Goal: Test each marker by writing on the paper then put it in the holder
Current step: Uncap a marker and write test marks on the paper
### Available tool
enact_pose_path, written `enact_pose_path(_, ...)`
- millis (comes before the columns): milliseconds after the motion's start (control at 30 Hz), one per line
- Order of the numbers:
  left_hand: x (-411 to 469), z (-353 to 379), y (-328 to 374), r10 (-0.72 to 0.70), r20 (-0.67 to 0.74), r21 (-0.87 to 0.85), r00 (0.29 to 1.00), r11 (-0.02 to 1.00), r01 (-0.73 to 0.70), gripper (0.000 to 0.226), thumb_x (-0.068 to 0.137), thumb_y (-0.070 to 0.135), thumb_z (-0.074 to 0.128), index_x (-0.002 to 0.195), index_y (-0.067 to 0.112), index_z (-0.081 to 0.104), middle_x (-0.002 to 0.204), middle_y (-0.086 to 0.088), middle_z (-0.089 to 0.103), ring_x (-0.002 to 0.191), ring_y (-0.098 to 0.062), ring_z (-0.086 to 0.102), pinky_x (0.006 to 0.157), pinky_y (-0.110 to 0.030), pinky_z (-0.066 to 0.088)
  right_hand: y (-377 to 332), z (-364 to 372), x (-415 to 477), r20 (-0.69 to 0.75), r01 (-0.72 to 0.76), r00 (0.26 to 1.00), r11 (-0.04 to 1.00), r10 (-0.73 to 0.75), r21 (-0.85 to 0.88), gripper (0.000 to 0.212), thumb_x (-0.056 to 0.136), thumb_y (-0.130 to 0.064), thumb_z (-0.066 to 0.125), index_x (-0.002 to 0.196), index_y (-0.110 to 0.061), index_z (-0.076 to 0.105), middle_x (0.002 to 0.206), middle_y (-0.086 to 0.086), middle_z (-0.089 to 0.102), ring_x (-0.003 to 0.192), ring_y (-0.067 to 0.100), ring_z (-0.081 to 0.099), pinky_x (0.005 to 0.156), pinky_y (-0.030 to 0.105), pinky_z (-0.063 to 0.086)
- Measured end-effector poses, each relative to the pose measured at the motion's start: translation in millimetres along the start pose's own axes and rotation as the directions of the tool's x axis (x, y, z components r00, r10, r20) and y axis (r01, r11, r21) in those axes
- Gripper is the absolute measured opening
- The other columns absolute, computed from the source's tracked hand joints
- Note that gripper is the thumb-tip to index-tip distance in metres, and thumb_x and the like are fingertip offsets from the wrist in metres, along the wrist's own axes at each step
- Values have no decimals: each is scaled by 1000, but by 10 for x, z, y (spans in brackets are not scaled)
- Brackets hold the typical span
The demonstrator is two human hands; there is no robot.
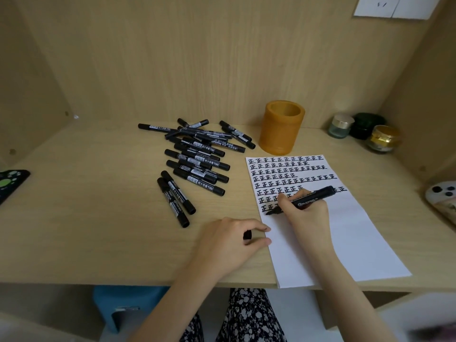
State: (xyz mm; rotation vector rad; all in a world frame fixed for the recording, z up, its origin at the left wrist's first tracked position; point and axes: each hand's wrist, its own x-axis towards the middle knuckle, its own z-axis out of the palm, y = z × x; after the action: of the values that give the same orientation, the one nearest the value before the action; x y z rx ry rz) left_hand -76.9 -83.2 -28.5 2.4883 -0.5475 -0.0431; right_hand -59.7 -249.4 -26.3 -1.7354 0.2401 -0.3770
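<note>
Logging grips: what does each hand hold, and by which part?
Right hand grips the marker low on its barrel, near the tip. Left hand holds a black cap in curled fingers.

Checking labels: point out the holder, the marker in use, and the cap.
holder (281, 134), head view, front wall.
marker in use (313, 198), head view, middle of barrel.
cap (247, 235), head view, exposed end.

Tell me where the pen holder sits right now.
In the head view, the amber holder stands right of centre, between the marker pile and the jars, just behind the paper.
</note>
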Motion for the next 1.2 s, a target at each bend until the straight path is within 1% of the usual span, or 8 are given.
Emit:
enact_pose_path(100, 7, 17, -19, 2, 5, 13, 1000, 1000, -2, 33, 82, 62, 52, 111, 48, 60, 86, 14, 72, 43, -5, 44, 57, -13, 41, -2, 8, -3, 6, 1, 1000, 1000, -1, -13, 27, 85, -10, 68, 66, 5, 55, 44, -15, 44, 45, 2, 39, 46, 12, 32)
enact_pose_path(200, 10, 19, -21, -6, 9, 9, 1000, 1000, 6, 33, 82, 62, 52, 111, 47, 60, 80, 13, 71, 43, -5, 44, 52, -10, 35, -4, 21, -6, 11, 12, 1000, 1000, -12, -15, 27, 85, -11, 68, 66, 4, 56, 49, -8, 47, 47, 3, 40, 47, 13, 33)
enact_pose_path(300, 12, 18, -21, -8, 13, 5, 1000, 1000, 8, 33, 83, 62, 52, 111, 47, 60, 85, 14, 72, 43, -4, 45, 51, -10, 34, 4, 28, -3, 6, 18, 1000, 1000, -18, -20, 29, 84, -12, 69, 70, 9, 55, 54, -2, 48, 49, 6, 41, 48, 15, 33)
enact_pose_path(500, 12, 21, -16, -6, 10, 13, 1000, 1000, 5, 33, 83, 62, 52, 111, 47, 59, 90, 14, 72, 43, -8, 44, 52, -10, 33, 18, 32, 8, 22, 53, 998, 997, -52, -63, 30, 84, -14, 70, 69, 9, 57, 51, -5, 51, 49, 4, 43, 49, 14, 35)
enact_pose_path(667, 11, 22, -18, -15, 8, 11, 1000, 1000, 15, 33, 82, 62, 52, 111, 47, 60, 89, 14, 72, 43, -6, 44, 52, -13, 37, 9, 44, 1, 21, 54, 998, 994, -52, -96, 28, 84, -14, 71, 64, 1, 58, 50, -8, 52, 47, 3, 45, 49, 14, 35)
enact_pose_path(867, 8, 23, -14, -20, -2, 14, 1000, 1000, 20, 32, 82, 63, 53, 109, 48, 60, 86, 14, 71, 43, -4, 42, 52, -14, 36, 24, 41, 9, -44, 61, 997, 990, -67, -127, 36, 85, -12, 67, 56, -11, 47, 47, -9, 45, 44, 2, 39, 46, 14, 31)
enact_pose_path(1067, -3, 8, -2, -23, -11, 7, 1000, 1000, 24, 31, 82, 63, 53, 108, 48, 61, 74, 14, 69, 42, 0, 41, 49, -12, 27, 32, 38, 15, -31, 54, 998, 992, -58, -112, 28, 85, -13, 68, 61, -5, 54, 43, -15, 49, 45, 1, 42, 48, 13, 33)
enact_pose_path(1200, -2, -3, 14, -26, -7, -4, 1000, 1000, 26, 31, 82, 62, 54, 108, 47, 61, 73, 13, 68, 45, 5, 44, 47, -12, 25, 26, 42, 7, -15, 60, 998, 990, -63, -130, 29, 84, -12, 67, 63, 2, 53, 47, -10, 47, 48, 5, 41, 49, 16, 33)
